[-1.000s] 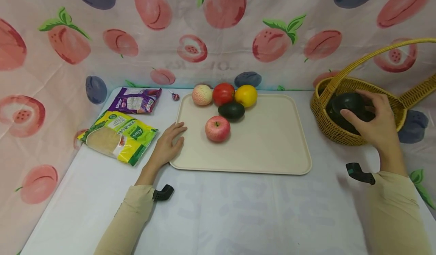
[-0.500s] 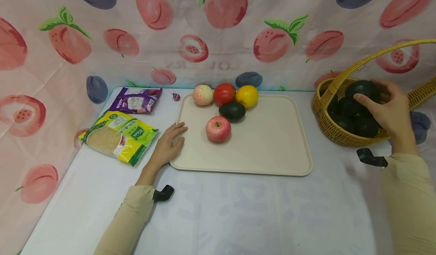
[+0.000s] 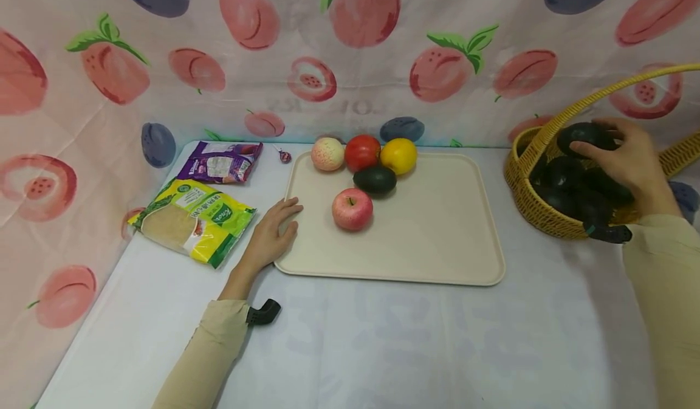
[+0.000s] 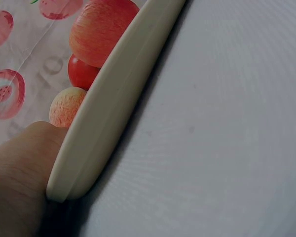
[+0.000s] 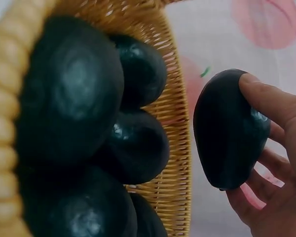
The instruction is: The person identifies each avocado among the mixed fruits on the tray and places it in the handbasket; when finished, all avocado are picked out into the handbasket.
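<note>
My right hand (image 3: 634,160) pinches a dark green avocado (image 5: 228,131) between thumb and fingers, held over the back of a yellow wicker basket (image 3: 519,193). Several more avocados (image 5: 74,89) fill the basket below it. On the left, my left hand (image 3: 271,233) rests with fingers spread on the left rim of a cream tray (image 3: 432,239). The tray bears a pink apple (image 3: 352,209), an avocado (image 3: 374,180), a yellow lemon-like fruit (image 3: 398,156), a red round fruit (image 3: 363,153) and a pale speckled peach (image 3: 327,154).
Left of the tray lie a yellow-green Knorr bag (image 3: 191,220) and a purple snack packet (image 3: 219,161). A small wrapped lollipop (image 3: 284,156) is near the tray's back left corner. The basket's tall handle (image 3: 596,96) arches over it, close to the right hand.
My right hand has lifted the avocado up from the pile and moved right and back, uncovering the other avocados. The left hand stays on the tray rim.
</note>
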A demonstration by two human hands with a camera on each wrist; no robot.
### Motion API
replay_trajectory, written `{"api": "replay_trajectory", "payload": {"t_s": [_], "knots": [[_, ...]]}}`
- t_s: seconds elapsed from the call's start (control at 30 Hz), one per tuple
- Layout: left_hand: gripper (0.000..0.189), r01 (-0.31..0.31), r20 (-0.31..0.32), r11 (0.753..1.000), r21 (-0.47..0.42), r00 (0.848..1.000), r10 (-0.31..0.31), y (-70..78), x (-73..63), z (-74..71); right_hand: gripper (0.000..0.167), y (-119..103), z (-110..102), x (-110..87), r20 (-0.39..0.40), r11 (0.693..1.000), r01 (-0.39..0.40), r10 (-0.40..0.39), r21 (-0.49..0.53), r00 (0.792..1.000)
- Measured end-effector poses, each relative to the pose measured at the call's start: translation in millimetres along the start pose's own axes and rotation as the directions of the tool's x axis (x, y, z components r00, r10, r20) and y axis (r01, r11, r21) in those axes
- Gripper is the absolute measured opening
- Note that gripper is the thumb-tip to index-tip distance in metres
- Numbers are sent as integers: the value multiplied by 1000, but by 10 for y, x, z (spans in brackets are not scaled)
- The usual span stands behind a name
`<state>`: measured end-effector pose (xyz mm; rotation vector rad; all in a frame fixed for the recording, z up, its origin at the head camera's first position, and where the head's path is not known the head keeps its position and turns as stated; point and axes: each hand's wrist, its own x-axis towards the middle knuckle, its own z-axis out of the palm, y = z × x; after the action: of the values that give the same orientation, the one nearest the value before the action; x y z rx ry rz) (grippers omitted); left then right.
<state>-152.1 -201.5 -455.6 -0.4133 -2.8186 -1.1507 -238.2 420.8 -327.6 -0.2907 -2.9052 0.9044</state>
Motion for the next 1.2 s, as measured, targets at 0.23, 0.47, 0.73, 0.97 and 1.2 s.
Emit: {"api": "replay_trajectory", "payload": {"t_s": [0.23,0.47,0.73,0.97,1.2], "knots": [[36,-16,-15,1000,-5,1000,16,6,-18,22,86,69,-18,150,80,999,14,-10,-42,997],[37,-29,-24,1000,-6,999,29,-26,-47,52,82,143,-11,265,100,993,61,-51,-98,994],[36,-45,-37,999,7,998,45,-36,-30,31,82,198,35,362,115,987,65,-48,-150,992],[36,-52,-32,999,11,998,52,-25,-15,33,80,270,69,446,140,980,99,-75,-173,987],[36,-52,-40,998,22,998,53,-23,5,17,77,300,94,524,165,970,143,-111,-199,980]]}}
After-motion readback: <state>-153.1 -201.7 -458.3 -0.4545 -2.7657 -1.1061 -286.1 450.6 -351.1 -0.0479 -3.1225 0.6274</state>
